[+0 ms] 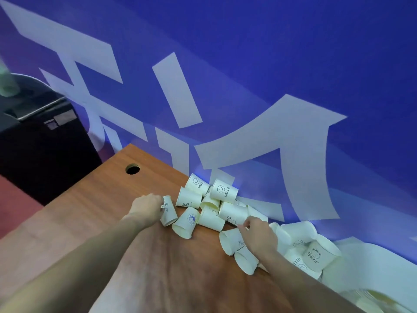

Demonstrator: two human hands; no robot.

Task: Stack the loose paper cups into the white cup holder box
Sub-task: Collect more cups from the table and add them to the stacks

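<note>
Several loose white paper cups lie in a heap (212,206) on the brown wooden table (112,213), against a blue wall. More cups (302,247) are piled further right. My left hand (146,207) grips one tipped cup (168,214) at the left edge of the heap. My right hand (257,236) reaches into the middle of the pile, its fingers curled at the rim of a lying cup (233,213). Whether it holds that cup is unclear. The white cup holder box is not in view.
A round cable hole (132,169) sits in the table's far left corner. A black cabinet (42,145) stands left of the table. The blue wall with white lettering (248,86) runs right behind the cups. Pale cup rims (372,301) show at the bottom right.
</note>
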